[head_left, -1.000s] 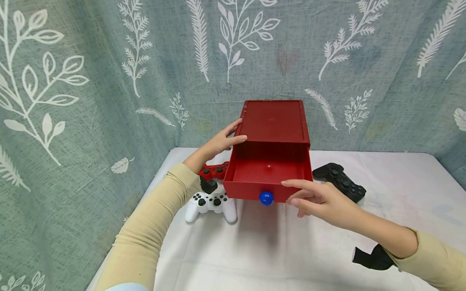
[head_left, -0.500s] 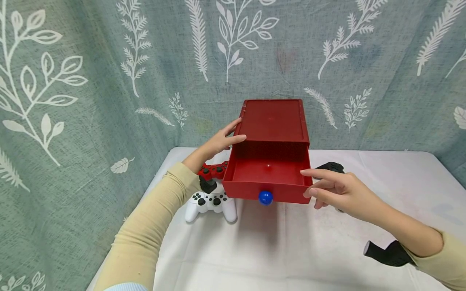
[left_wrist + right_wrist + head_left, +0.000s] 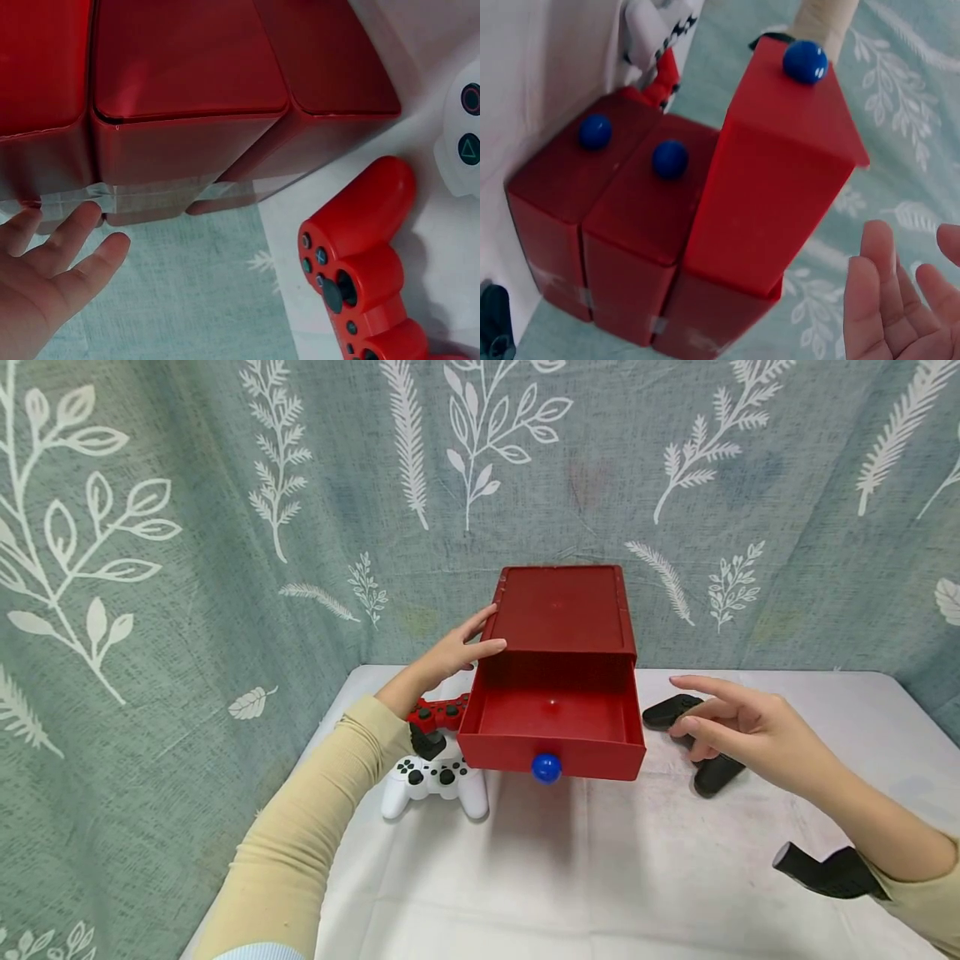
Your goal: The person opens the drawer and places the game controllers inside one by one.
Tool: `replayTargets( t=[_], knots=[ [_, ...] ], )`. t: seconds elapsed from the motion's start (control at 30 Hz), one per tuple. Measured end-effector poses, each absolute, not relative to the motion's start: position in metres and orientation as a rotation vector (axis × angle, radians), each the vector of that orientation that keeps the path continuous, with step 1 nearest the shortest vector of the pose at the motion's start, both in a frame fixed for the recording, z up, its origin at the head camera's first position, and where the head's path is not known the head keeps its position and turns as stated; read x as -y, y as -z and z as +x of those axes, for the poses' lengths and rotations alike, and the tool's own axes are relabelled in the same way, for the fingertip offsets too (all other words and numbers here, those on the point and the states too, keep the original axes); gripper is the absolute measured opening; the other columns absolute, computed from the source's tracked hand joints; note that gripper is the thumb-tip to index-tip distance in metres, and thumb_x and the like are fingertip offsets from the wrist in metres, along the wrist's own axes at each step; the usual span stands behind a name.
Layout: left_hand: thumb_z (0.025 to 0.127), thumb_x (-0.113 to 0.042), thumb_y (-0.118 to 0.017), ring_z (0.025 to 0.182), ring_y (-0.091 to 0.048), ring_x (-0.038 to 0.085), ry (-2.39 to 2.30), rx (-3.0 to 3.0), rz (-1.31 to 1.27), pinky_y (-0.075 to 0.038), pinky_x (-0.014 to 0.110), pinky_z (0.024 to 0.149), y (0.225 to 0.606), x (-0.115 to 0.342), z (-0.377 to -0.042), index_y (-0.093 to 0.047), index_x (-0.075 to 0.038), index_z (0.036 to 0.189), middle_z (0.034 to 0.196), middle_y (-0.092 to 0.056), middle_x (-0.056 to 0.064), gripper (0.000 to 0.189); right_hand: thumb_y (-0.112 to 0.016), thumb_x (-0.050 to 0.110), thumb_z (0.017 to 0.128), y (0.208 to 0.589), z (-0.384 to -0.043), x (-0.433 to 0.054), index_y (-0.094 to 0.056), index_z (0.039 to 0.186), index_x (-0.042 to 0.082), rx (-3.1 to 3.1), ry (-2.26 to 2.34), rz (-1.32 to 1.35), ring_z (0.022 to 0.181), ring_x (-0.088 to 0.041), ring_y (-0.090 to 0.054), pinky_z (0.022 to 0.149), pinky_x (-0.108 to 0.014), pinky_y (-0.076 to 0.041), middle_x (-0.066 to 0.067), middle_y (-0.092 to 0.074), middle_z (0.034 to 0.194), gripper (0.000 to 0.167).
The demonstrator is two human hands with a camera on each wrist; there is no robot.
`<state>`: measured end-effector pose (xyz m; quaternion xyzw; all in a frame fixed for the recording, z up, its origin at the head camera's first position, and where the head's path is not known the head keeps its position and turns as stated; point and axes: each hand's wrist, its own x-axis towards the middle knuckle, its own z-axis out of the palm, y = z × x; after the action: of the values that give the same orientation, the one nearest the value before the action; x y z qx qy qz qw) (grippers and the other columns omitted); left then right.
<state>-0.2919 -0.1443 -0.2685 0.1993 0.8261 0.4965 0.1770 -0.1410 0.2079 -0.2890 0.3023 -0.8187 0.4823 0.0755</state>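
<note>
A red drawer cabinet point(image 3: 558, 610) stands on the table with its top drawer point(image 3: 491, 752) pulled out, the drawer's red floor showing. At its front is a blue knob point(image 3: 547, 768). My left hand point(image 3: 453, 656) rests with extended fingers against the cabinet's upper left side; the left wrist view shows those fingertips point(image 3: 116, 246) beside the stacked units. To the right, my right hand point(image 3: 757, 735) hovers over a black game controller point(image 3: 720, 774), partly covering it, its fingers loosely bent and holding nothing. In the right wrist view, two lower drawers point(image 3: 641, 210) appear shut.
Left of the cabinet lie a white game controller point(image 3: 435, 781) and, behind it, a red one point(image 3: 442, 712). White cloth point(image 3: 570, 893) covers the table. A patterned green curtain point(image 3: 300, 527) hangs at the back and left.
My right hand has moved right, away from the front of the pulled-out drawer to above the black controller. The left hand and the drawer have stayed put.
</note>
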Motion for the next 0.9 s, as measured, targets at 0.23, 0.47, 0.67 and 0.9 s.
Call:
replayTargets(
  t=[0.23, 0.47, 0.67, 0.9],
  knots=[
    [0.091, -0.029, -0.048, 0.136, -0.022, 0.032, -1.405, -2.342, 0.567, -0.03, 0.056, 0.099, 0.268, 0.144, -0.291, -0.007, -0.024, 0.149, 0.154, -0.008, 0.007, 0.071, -0.054, -0.006, 0.087, 0.294, -0.152, -0.225, -0.045, 0.134, 0.021, 2.447, -1.536, 0.784, 0.066, -0.009, -0.063, 0.064, -0.018, -0.05, 0.014, -0.068, 0.093, 0.055],
    [0.09, -0.031, -0.049, 0.135, -0.024, 0.031, -1.408, -2.35, 0.563, -0.031, 0.055, 0.098, 0.272, 0.144, -0.295, -0.008, -0.027, 0.148, 0.154, -0.009, 0.006, 0.071, -0.054, 0.001, 0.09, 0.303, -0.166, -0.239, -0.043, 0.136, 0.019, 2.467, -1.551, 0.627, 0.069, -0.008, -0.064, 0.062, -0.02, -0.051, 0.016, -0.067, 0.092, 0.05],
    [0.089, -0.038, -0.052, 0.134, -0.026, 0.028, -1.432, -2.376, 0.571, -0.03, 0.059, 0.098, 0.293, 0.148, -0.315, -0.013, -0.038, 0.146, 0.153, -0.013, 0.0, 0.069, -0.057, 0.01, 0.09, 0.315, -0.176, -0.249, -0.04, 0.138, 0.015, 2.531, -1.479, 0.453, 0.072, -0.002, -0.063, 0.063, -0.019, -0.05, 0.023, -0.064, 0.091, 0.051],
    [0.088, -0.041, -0.052, 0.134, -0.026, 0.026, -1.428, -2.379, 0.561, -0.032, 0.056, 0.097, 0.293, 0.148, -0.315, -0.013, -0.039, 0.145, 0.153, -0.013, -0.001, 0.07, -0.056, 0.021, 0.092, 0.33, -0.19, -0.263, -0.025, 0.144, 0.004, 2.61, -1.423, 0.346, 0.077, 0.009, -0.058, 0.064, -0.013, -0.047, 0.033, -0.055, 0.09, 0.063]
  ],
)
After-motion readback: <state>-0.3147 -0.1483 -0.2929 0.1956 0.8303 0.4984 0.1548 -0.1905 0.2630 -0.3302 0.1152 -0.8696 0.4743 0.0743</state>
